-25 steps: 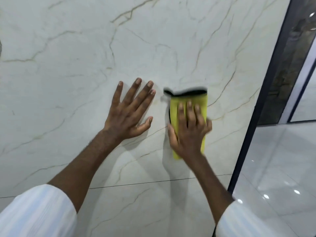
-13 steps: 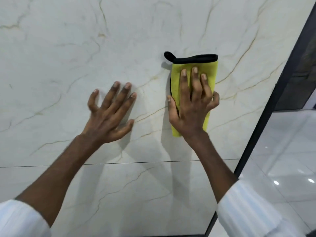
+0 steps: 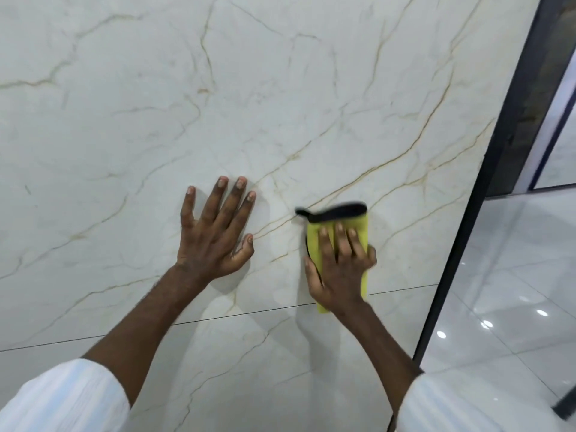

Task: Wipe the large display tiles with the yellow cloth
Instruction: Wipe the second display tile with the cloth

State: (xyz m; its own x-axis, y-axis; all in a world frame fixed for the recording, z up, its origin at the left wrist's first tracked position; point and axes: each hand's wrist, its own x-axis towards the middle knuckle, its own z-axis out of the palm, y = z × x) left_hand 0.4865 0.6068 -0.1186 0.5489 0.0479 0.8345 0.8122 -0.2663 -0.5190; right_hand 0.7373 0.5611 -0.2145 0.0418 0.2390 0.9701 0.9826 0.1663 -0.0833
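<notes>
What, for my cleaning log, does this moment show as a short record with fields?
surface: large display tile, pale with golden veins
cloth: yellow cloth, black-edged, flat against the tile
right hand: right hand presses the cloth to the tile with flat fingers
left hand: left hand rests on the bare tile, fingers spread, apart from the cloth
seam: seam runs below both hands; the cloth's lower end reaches it
right side: dark frame, then glossy floor

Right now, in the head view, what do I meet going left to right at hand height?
Left hand flat on the tile → yellow cloth under the right hand → black frame → glossy floor.
</notes>
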